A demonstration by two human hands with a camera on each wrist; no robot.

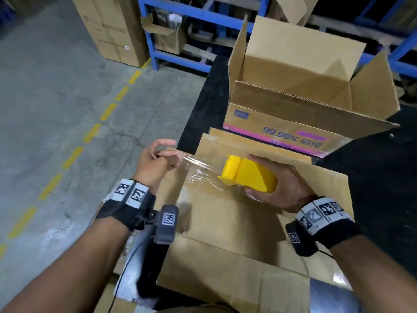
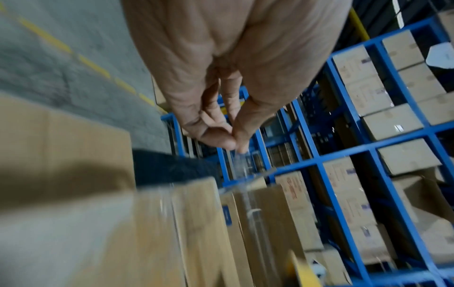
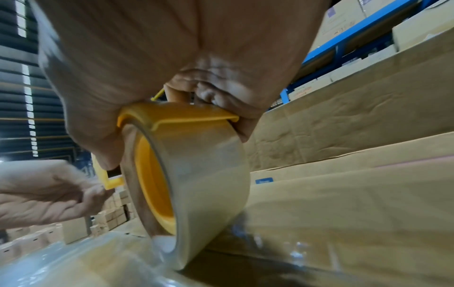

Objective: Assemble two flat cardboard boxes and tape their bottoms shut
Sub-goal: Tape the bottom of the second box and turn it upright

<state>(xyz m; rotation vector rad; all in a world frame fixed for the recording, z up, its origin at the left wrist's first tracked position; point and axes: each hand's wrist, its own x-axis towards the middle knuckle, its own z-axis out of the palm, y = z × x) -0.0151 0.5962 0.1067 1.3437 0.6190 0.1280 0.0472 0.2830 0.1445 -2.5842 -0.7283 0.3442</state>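
My right hand point(image 1: 286, 188) grips the yellow tape dispenser point(image 1: 248, 175), roll pressed onto the closed flaps of the near box point(image 1: 237, 233) under both hands. My left hand point(image 1: 155, 163) pinches the clear tape point(image 1: 200, 170) end past the box's left edge, probably keeping the strip taut so it lies flat over the seam. The second box point(image 1: 300, 105) stands open just beyond the right hand, so likely done. Its print reads "99.99% RATE"; smaller writing unreadable.

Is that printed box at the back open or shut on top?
Open. The printed box has its top flaps standing up and splayed outward, and its bare inside walls show.
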